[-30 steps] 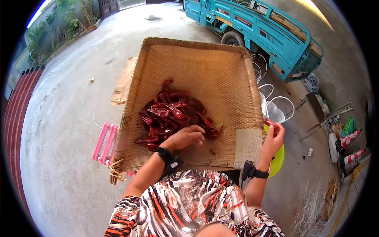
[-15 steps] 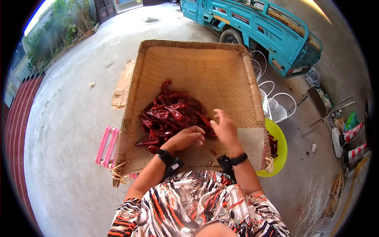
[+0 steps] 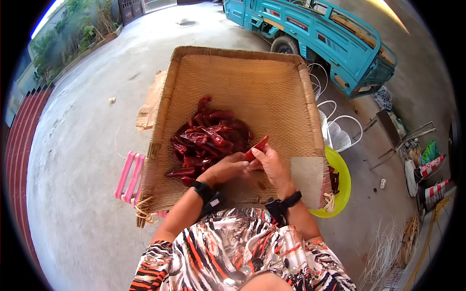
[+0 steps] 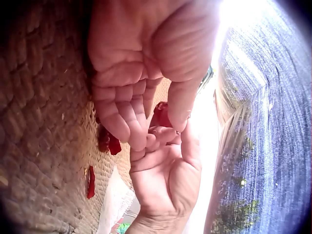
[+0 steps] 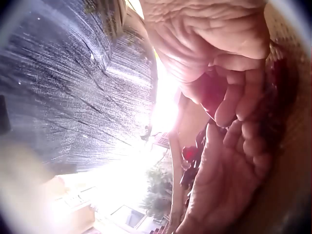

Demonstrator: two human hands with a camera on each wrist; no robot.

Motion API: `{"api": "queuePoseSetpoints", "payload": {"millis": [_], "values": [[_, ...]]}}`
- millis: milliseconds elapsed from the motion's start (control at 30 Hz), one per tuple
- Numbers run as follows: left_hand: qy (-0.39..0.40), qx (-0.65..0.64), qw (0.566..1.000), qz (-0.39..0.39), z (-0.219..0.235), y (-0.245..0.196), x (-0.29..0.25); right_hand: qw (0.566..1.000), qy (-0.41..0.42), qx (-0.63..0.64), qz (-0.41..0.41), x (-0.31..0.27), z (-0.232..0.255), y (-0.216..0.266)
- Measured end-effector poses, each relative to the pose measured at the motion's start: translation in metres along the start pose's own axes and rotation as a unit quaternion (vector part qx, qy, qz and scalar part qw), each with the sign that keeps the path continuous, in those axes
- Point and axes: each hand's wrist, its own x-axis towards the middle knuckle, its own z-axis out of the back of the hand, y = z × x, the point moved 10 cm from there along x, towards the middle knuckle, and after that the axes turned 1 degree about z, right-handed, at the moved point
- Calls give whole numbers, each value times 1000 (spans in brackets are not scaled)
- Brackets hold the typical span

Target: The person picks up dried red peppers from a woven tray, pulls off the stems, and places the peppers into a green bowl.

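My right hand [image 3: 275, 167] pinches one dried red chili pepper [image 3: 256, 148] between thumb and fingers, with its pointed part sticking up toward the far side. Close against it is my left hand [image 3: 225, 169], fingers loosely bent, its fingertips meeting the right hand's fingertips at the lower end of the pepper. In the right wrist view, the red pepper [image 5: 213, 95] is partly hidden in the right palm. A heap of glossy dark-red chilies [image 3: 206, 136] lies in the woven tray [image 3: 272, 92], just beyond the left hand.
A yellow-green basin [image 3: 343, 191] with some red chilies stands below the tray's right edge. A pink-striped stool [image 3: 130, 177] is at the left, white buckets [image 3: 340, 136] at the right. Farther off is a turquoise three-wheeled truck [image 3: 320, 36].
My right hand has come from beyond the tray's right edge, over the basin, to the heap and picked up a chili, bringing it to the left hand. The left hand has barely moved.
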Motion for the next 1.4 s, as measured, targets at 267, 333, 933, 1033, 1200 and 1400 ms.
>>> {"api": "queuePoseSetpoints", "payload": {"millis": [267,333,933,1033,1200,1400], "values": [[36,16,999,-5,-6,-1,-4,999,-7,30,-37,-2,17,-44],[36,6,999,2,-2,5,-1,998,-8,28,-49,-4,25,-49],[6,-10,1000,19,4,4,1,644,-528,-495,247,-139,191,116],[14,-20,999,23,3,7,1,810,-284,-496,129,-72,132,74],[2,-14,1000,25,4,5,0,783,-92,-599,141,-35,34,28],[-3,-15,999,30,1,4,-1,776,-88,-616,102,-20,38,8]]}}
